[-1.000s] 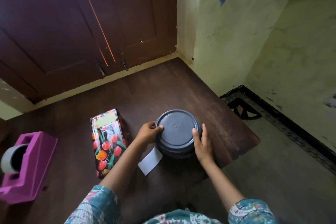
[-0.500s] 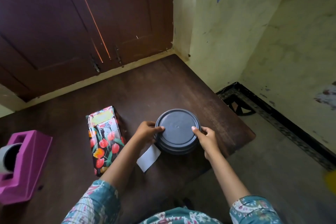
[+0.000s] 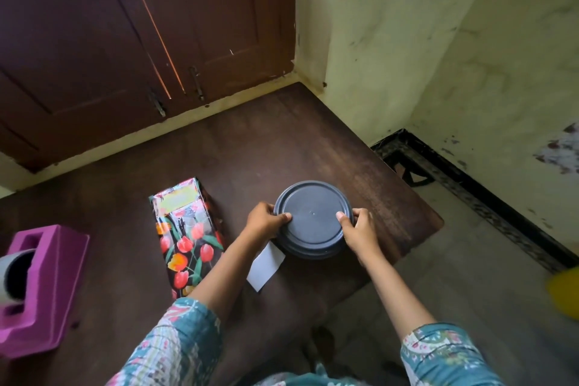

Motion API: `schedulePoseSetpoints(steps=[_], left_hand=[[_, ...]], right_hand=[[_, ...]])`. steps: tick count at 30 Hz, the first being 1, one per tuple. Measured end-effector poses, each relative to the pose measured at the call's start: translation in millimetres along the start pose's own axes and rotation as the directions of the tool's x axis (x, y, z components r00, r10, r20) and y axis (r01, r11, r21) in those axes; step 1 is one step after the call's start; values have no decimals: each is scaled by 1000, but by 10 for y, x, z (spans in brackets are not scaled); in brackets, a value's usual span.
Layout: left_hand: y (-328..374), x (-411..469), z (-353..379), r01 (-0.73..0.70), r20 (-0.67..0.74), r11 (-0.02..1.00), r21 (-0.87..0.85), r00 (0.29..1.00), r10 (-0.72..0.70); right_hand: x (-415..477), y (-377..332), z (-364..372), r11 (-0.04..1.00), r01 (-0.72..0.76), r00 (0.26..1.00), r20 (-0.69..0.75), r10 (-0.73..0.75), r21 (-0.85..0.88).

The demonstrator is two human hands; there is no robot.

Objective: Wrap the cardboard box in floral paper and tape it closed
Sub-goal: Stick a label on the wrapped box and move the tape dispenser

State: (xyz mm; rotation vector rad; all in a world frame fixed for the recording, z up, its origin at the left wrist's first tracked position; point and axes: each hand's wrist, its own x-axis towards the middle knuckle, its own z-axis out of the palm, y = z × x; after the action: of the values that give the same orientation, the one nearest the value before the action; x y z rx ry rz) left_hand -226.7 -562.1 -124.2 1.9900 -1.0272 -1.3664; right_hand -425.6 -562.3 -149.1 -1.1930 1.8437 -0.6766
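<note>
On the dark wooden desk [image 3: 250, 150], in a corner of a yellow-walled room, your pink tape dispenser [image 3: 47, 288] sits at 8 o'clock in the view, with a roll of tape [image 3: 12, 276] in its cradle. At 9 o'clock from the round container [image 3: 313, 252] the box [image 3: 185, 222] lies flat, fully covered in floral paper [image 3: 191, 247] of red and orange tulips on black, and neither hand touches it. A white slip of paper [image 3: 265, 266] lies at 7 o'clock from the container, its upper end hidden under your left wrist. Your left hand [image 3: 264, 221] grips the container's rim at 9 o'clock, fingers curled round the edge and thumb on the dark grey lid [image 3: 313, 222]. Your right hand [image 3: 360, 229] grips the rim the same way at 3 o'clock.
</note>
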Motion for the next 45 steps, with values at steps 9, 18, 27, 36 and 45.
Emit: schedulePoseSetpoints(steps=[9,18,27,36,45], left_hand=[[-39,-38,-93,38,33,990,-138,999,-33],[461,381,-327,-11,-16,920,-392,1000,5],[1282,1310,-407,-124,-300,858,-498,953,-37],[1571,2178,-419,-116,-349,917,-382,937,-27],[1527,2431,-354,-86,-334,916,-392,941,-55]], right_hand=[[-22,40,-24,988,1,999,-35,5,156],[538,-727,-118,950,186,983,-41,-181,249],[1686,-1550,14,930,354,921,137,-365,98],[2674,-1799,437,952,304,928,215,-303,27],[2851,-1711,603,958,286,930,232,-286,34]])
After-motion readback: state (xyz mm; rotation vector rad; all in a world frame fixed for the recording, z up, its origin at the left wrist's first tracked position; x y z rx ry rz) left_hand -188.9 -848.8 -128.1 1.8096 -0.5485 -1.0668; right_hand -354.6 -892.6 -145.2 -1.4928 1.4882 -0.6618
